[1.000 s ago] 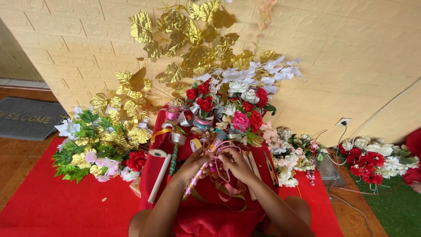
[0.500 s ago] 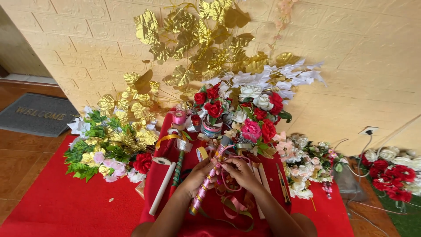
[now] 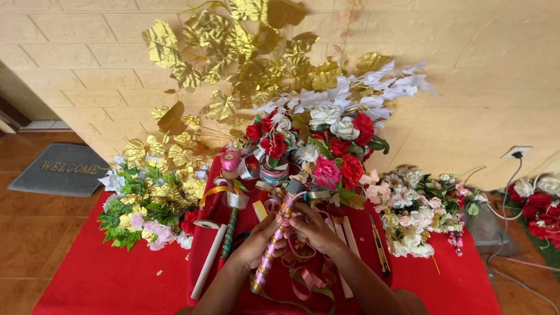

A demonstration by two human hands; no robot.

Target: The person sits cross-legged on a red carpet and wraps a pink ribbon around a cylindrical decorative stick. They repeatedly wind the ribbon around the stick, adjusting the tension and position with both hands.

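My left hand (image 3: 262, 239) grips a long stick wrapped in pink and gold ribbon (image 3: 269, 249), which slants from lower left up to the right. My right hand (image 3: 312, 228) pinches the upper part of the same stick, with pink ribbon (image 3: 300, 274) looping loose below it. Both hands work over a red cloth-covered board (image 3: 201, 251). Just beyond the fingers stand ribbon spools (image 3: 230, 160) and a bouquet of red, white and pink artificial flowers (image 3: 326, 149).
Gold leaf branches (image 3: 233, 58) lean on the cream brick wall. Green and gold foliage with flowers (image 3: 146, 204) lies left, pale flowers (image 3: 414, 207) right, red roses (image 3: 539, 204) far right. A white roll (image 3: 207, 262), a green wrapped stick (image 3: 228, 233), a doormat (image 3: 58, 169) and a wall socket (image 3: 516, 153) are nearby.
The view has shifted left and slightly down. My hands have stayed on the wrapped stick, turning it a little more upright while the ribbon loops shift.
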